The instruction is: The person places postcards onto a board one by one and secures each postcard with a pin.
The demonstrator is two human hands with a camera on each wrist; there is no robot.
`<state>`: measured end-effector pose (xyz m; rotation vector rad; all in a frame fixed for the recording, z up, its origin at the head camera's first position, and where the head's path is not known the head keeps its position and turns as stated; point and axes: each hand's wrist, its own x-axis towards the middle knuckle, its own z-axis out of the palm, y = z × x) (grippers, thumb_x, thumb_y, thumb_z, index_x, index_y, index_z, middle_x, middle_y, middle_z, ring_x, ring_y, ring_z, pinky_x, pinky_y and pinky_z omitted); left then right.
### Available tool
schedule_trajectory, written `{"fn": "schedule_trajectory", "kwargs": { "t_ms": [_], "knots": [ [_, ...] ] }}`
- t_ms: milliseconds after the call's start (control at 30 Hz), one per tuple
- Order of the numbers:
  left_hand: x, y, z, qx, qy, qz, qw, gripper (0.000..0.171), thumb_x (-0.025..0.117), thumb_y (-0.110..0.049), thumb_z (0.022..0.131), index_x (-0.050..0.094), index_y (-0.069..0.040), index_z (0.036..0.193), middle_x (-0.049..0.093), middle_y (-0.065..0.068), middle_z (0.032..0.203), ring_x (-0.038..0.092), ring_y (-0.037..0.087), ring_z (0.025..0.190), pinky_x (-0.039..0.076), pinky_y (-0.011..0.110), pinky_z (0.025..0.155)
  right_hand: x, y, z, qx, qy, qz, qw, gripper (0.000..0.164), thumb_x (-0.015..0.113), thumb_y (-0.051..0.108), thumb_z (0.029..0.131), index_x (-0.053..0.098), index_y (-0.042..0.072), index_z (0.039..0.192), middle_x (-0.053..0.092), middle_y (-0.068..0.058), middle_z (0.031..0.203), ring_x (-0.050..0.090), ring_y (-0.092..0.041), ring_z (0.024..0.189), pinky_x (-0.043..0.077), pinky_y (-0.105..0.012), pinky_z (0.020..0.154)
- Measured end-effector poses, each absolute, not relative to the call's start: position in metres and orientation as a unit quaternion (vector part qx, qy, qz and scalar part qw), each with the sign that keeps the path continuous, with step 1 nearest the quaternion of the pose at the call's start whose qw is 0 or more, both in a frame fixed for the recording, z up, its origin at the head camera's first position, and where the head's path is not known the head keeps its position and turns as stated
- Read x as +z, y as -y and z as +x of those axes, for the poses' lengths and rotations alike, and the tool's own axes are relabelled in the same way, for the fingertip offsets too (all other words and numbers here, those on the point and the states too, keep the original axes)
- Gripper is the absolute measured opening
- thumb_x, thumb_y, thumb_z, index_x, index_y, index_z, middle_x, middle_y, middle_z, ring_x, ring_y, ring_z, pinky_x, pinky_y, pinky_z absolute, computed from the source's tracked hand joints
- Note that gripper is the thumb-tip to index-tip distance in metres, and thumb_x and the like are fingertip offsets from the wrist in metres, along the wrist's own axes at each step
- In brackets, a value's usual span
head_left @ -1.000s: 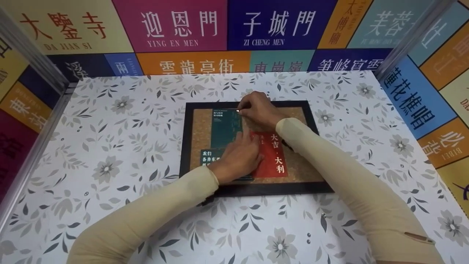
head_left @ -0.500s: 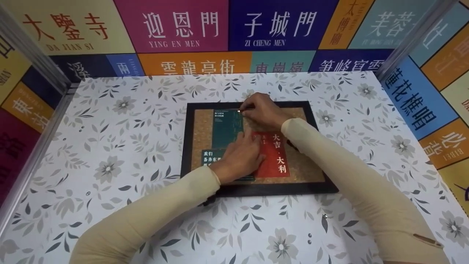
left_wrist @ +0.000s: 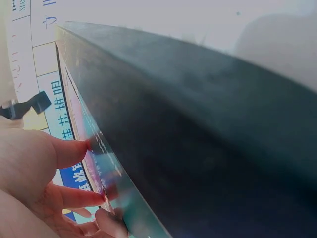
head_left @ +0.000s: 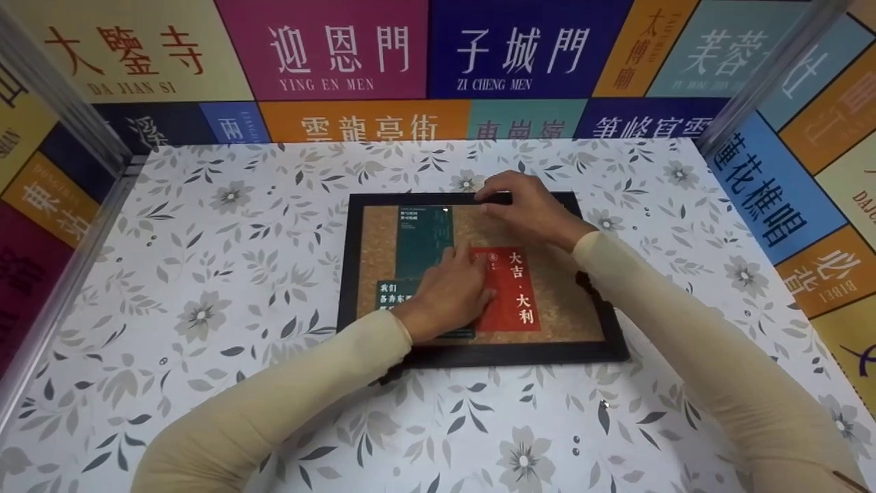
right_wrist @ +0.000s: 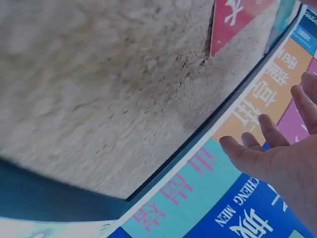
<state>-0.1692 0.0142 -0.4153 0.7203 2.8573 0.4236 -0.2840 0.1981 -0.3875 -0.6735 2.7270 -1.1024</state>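
Note:
A black-framed cork board [head_left: 561, 274] lies on the table. On it are a tall dark green card [head_left: 419, 239], a second green card with white characters [head_left: 388, 291] and a red card [head_left: 510, 301]. A small shiny pin head [head_left: 445, 209] shows at the tall card's top right corner. My left hand [head_left: 448, 294] rests on the cards, fingertips touching them and covering where they meet; in the left wrist view its thumb and fingers [left_wrist: 81, 201] touch the surface. My right hand [head_left: 527, 205] hovers at the board's far edge, fingers [right_wrist: 267, 126] loosely bent, holding nothing visible.
The white table [head_left: 239, 287] has a grey floral print. A tiny shiny item [head_left: 604, 405], possibly another pin, lies near the board's front right corner. Colourful lettered panels [head_left: 342, 48] stand behind the table and at both sides.
My right hand has let go of the pin at the tall green card's corner and moved right, its fingers parting. My left hand stays in place on the cards.

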Motion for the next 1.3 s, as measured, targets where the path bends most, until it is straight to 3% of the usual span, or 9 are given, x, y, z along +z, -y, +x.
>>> {"fn": "schedule_trajectory", "kwargs": {
  "t_ms": [267,467,767,967,1300],
  "knots": [
    [-0.416,-0.015,-0.170,0.140,-0.957,0.239,0.089,0.063,0.065,-0.041,0.111,0.054,-0.003,0.160,0.048,0.020,0.150,0.056,0.033,0.127,0.064,0.046,0.088,-0.389,-0.215,-0.268,-0.370,-0.901,-0.222,0.052,0.024,0.075,0.009,0.105,0.080,-0.002,0.125,0.064,-0.023,0.149,0.056,-0.037,0.144,0.044,-0.054,0.123],
    [-0.416,-0.015,-0.170,0.137,-0.956,0.242,0.090,0.064,0.065,-0.042,0.111,0.053,-0.003,0.161,0.046,0.021,0.156,0.057,0.034,0.130,0.064,0.046,0.090,-0.389,-0.225,-0.256,-0.368,-0.903,-0.221,0.034,0.025,0.077,0.011,0.104,0.080,-0.001,0.125,0.065,-0.023,0.149,0.056,-0.039,0.144,0.038,-0.058,0.126],
    [-0.418,-0.016,-0.172,0.139,-0.956,0.246,0.085,0.062,0.064,-0.042,0.112,0.055,-0.002,0.158,0.045,0.022,0.159,0.057,0.035,0.131,0.065,0.048,0.088,-0.385,-0.247,-0.228,-0.391,-0.891,-0.229,0.014,0.024,0.079,0.005,0.102,0.080,-0.003,0.124,0.064,-0.025,0.147,0.057,-0.039,0.140,0.045,-0.057,0.120],
    [-0.418,-0.016,-0.171,0.147,-0.955,0.245,0.086,0.061,0.064,-0.041,0.112,0.056,-0.002,0.157,0.048,0.021,0.152,0.057,0.034,0.128,0.064,0.048,0.088,-0.387,-0.262,-0.203,-0.405,-0.884,-0.235,0.007,0.023,0.079,0.001,0.100,0.081,-0.002,0.123,0.065,-0.023,0.148,0.059,-0.039,0.141,0.052,-0.057,0.115],
    [-0.417,-0.014,-0.169,0.148,-0.955,0.245,0.082,0.056,0.065,-0.041,0.112,0.060,-0.002,0.152,0.052,0.019,0.141,0.057,0.032,0.122,0.063,0.046,0.083,-0.396,-0.276,-0.174,-0.358,-0.899,-0.251,-0.026,0.023,0.082,0.000,0.097,0.083,0.001,0.120,0.067,-0.022,0.146,0.059,-0.042,0.142,0.044,-0.062,0.120]
  ]
}}
